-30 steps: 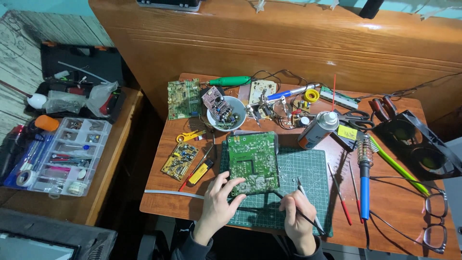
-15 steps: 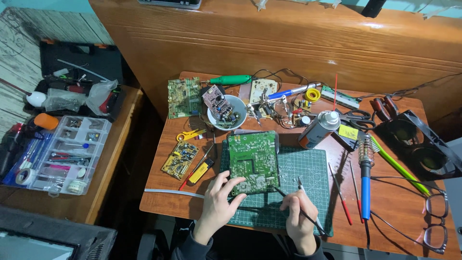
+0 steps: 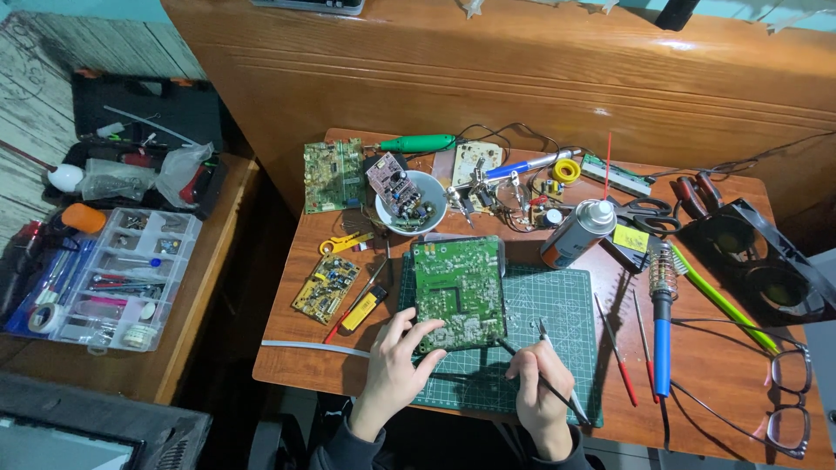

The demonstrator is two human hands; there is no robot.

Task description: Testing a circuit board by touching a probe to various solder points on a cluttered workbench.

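From the head view, my left hand (image 3: 396,370) has its fingers spread flat on the near left corner of the green circuit board (image 3: 460,292), pinning it to the green cutting mat (image 3: 557,305), much as it did a second ago, so the board has not shifted. My right hand (image 3: 540,387) is closed pen-fashion round a thin dark tool (image 3: 544,379), and its tip has crept in from the mat to just off the board's near right corner, beside my right fingertips; I'd call it a probe or pick, though it is too thin here to be sure. A pair of tweezers (image 3: 557,370) runs through that same grip, I think. That small advance puts the point at the board's edge. Out past my right fingers lie two red-handled screwdrivers (image 3: 620,359), then the blue-handled soldering iron (image 3: 660,335). Beyond the board stands a spray can (image 3: 576,232), and left of that a white bowl (image 3: 409,204) of small boards. Left of my left fingers sit a yellow circuit board (image 3: 325,287) and a yellow cutter (image 3: 363,309). Nothing lies between the tool tip and the board.
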